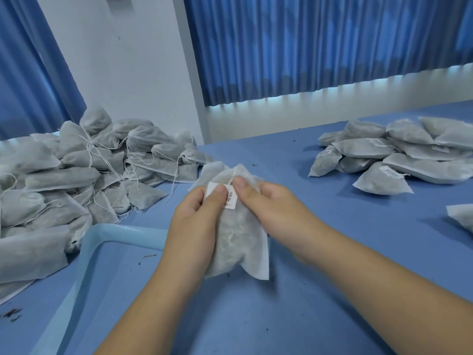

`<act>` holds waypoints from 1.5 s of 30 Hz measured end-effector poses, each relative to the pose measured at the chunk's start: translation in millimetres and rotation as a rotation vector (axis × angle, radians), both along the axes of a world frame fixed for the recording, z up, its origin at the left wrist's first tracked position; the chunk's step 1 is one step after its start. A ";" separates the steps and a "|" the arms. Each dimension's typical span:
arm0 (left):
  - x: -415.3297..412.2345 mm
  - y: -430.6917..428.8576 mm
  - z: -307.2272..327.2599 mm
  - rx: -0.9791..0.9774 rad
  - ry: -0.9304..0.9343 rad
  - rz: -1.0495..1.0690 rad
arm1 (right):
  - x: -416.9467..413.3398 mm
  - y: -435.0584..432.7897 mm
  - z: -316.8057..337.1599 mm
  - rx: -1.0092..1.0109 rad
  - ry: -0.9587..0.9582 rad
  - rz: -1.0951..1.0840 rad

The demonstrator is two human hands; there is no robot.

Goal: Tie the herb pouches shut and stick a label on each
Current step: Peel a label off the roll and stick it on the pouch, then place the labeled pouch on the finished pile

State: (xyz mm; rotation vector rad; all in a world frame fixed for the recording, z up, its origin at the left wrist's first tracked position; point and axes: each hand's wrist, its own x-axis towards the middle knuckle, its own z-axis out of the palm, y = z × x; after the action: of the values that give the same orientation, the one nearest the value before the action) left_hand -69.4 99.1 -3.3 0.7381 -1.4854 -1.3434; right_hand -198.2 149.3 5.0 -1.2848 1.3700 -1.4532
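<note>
Herb pouch [238, 242] is centre stage, held up just above the blue surface [320, 226] near the person, neck pointing away. Left hand [197, 219] grips its left side, thumb flat on the white barcode label [230, 199] at the neck, its fingers curled behind the fabric. Right hand [268, 203] pinches the gathered neck just beside the label, thumb on top and fingers tucked under. A short bit of drawstring [231, 181] pokes up between the two thumbs.

Near left, a pale blue tray [122, 233] sits just beside the left forearm. Far left, a big heap of tied pouches [76, 175] with loose strings. Far right, well apart, a stack of labelled pouches [396, 155]. Dark herb crumbs [11, 313] dot the near-left edge. Blue curtains [307, 47] hang behind.
</note>
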 end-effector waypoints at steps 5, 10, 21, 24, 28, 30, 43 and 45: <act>-12.6 -0.9 7.3 -0.025 0.081 0.133 | -2.5 8.2 3.1 0.002 0.010 0.113; -43.5 0.2 13.2 0.022 0.116 0.178 | -18.9 34.1 -4.1 0.066 -0.108 0.262; -152.2 26.3 6.2 0.330 0.107 -0.193 | -128.1 69.0 -8.6 0.094 -0.638 -0.326; -171.0 37.0 6.4 0.364 0.115 -0.211 | -160.9 64.3 2.2 0.031 -0.729 -0.405; -184.2 41.5 11.9 0.372 0.186 -0.248 | -209.0 52.8 42.2 -0.336 -0.932 -0.420; -183.7 40.4 14.9 0.377 0.233 -0.249 | -222.2 45.5 48.9 -0.340 -0.956 -0.502; -74.0 -20.6 22.8 0.403 0.401 -0.010 | -101.5 -41.3 21.3 0.048 -0.613 -0.301; -47.8 -33.2 24.4 0.405 0.435 0.037 | -74.5 -54.1 28.7 0.046 -0.594 -0.231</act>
State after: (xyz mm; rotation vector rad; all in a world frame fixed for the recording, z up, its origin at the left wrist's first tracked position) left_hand -117.2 65.9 21.0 0.6625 -0.8643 -1.6739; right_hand -272.7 95.1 33.7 -0.5945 1.1543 -1.7634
